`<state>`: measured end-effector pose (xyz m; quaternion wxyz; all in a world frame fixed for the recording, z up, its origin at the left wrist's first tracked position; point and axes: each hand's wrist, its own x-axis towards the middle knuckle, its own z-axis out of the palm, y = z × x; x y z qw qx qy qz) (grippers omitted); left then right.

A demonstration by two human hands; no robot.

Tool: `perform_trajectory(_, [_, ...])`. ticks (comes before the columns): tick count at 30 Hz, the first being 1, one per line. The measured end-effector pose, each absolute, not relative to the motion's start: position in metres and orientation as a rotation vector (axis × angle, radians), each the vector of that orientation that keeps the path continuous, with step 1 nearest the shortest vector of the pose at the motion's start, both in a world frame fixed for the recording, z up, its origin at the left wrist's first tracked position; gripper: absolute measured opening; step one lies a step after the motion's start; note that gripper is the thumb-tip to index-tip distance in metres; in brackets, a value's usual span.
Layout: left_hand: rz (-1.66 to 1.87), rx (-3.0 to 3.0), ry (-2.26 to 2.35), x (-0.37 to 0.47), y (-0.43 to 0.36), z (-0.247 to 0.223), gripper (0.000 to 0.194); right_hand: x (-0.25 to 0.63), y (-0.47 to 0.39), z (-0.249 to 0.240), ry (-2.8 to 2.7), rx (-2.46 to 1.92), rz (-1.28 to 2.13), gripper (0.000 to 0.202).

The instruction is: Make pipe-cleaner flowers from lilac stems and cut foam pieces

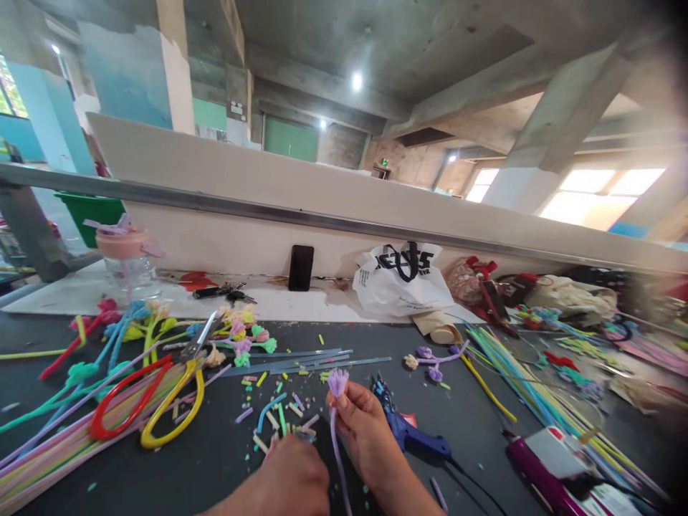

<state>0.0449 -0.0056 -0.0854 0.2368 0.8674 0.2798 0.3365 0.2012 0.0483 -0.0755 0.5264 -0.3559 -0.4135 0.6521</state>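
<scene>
A lilac pipe-cleaner flower (pixel 337 382) is pinched between the thumb and fingers of my right hand (pixel 365 423), its fluffy head pointing up. The flower's lilac stem (pixel 340 459) hangs down between my two hands. My left hand (pixel 295 469) is low and to the left, seen from the back with its fingers curled. What those fingers hold, if anything, is hidden. Just beyond them lie short cut pieces of pipe cleaner (pixel 279 416). A blue hot glue gun (pixel 413 433) rests on the dark table right beside my right hand.
Scissors with red and yellow handles (pixel 200 380) lie at left on bundled pipe cleaners (pixel 69 444). Finished flowers (pixel 247 333) are behind them. Clear glue sticks (pixel 306 362), a phone (pixel 301 268) and a white bag (pixel 403 283) stand farther back. A purple device (pixel 540 476) lies at right.
</scene>
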Motion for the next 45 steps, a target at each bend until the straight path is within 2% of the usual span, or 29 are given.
perform_trajectory(4, [1.155,1.802,1.14,0.041,0.01,-0.091,0.013,0.202,0.046,-0.08,-1.142,-0.808,1.575,0.026])
perform_trajectory(6, [1.197,1.438,1.109,0.041,0.011,-0.09,0.012,0.2,0.043,-0.077,-1.295,-0.815,1.538,0.027])
perform_trajectory(8, [1.19,1.272,0.946,0.042,0.009,-0.087,0.023,0.197,0.039,-0.071,-1.46,-0.832,1.445,0.029])
perform_trajectory(10, [1.188,1.232,0.823,0.042,0.008,-0.083,0.027,0.194,0.035,-0.064,-1.577,-0.817,1.377,0.031])
perform_trajectory(14, [1.201,1.214,0.711,0.04,0.007,-0.076,0.018,0.19,0.03,-0.057,-1.616,-0.735,1.469,0.032])
perform_trajectory(20, [1.137,1.039,0.568,0.035,0.008,-0.075,0.017,0.19,0.027,-0.061,-1.618,-0.728,1.547,0.036])
perform_trajectory(35, [1.135,0.99,0.628,0.036,0.005,-0.072,0.007,0.187,0.026,-0.073,-1.396,-0.74,1.794,0.035])
perform_trajectory(40, [1.154,0.807,0.631,0.041,0.003,-0.071,0.037,0.187,0.028,-0.072,-1.354,-0.743,1.722,0.037])
perform_trajectory(42, [1.194,0.77,0.616,0.043,0.003,-0.071,0.037,0.187,0.03,-0.073,-1.34,-0.76,1.665,0.036])
perform_trajectory(45, [1.255,0.747,0.641,0.045,0.003,-0.071,0.027,0.188,0.035,-0.077,-1.277,-0.76,1.605,0.032])
